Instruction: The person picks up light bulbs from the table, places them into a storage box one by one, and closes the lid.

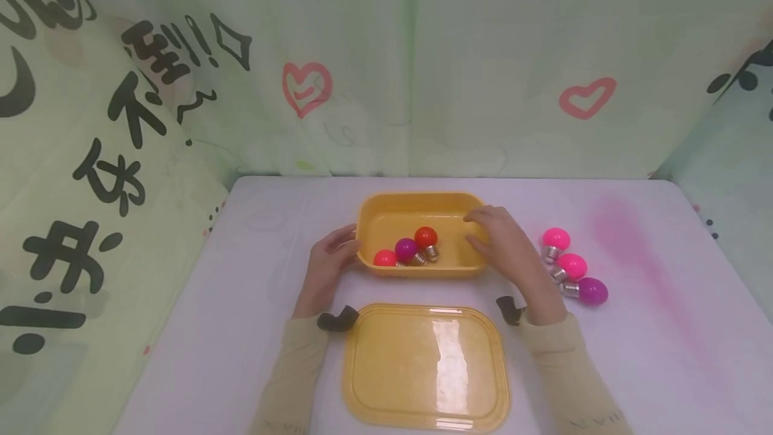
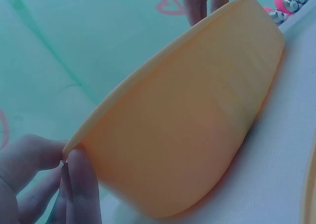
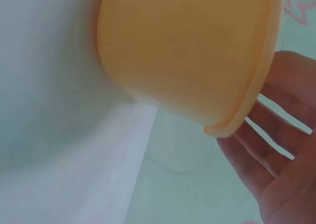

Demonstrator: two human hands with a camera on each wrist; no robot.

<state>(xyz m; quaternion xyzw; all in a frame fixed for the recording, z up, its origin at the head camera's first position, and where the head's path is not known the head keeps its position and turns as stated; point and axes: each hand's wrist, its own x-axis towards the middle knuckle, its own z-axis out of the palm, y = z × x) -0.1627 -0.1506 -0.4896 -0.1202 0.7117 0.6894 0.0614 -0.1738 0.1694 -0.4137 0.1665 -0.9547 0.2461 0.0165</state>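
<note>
A yellow plastic container (image 1: 417,273) stands on the table, holding a red light bulb (image 1: 425,236), a purple bulb (image 1: 406,248) and a pink bulb (image 1: 384,258) toward its front left. At the container's left end my left hand (image 1: 328,260) pinches the rim between thumb and finger, as the left wrist view shows. My right hand (image 1: 506,242) reaches over the right end, its fingers spread and extended inside the rim, apart from the bulbs. Nothing shows in its grasp. In the right wrist view its fingers (image 3: 276,135) pass behind the rim, so their tips are hidden.
To the right of my right forearm lie two pink bulbs (image 1: 572,266) and a purple bulb (image 1: 594,292). A flat yellow lid (image 1: 425,371) lies in front of the container, between my forearms. Behind the white table (image 1: 241,301) hangs a pale green curtain (image 1: 483,86).
</note>
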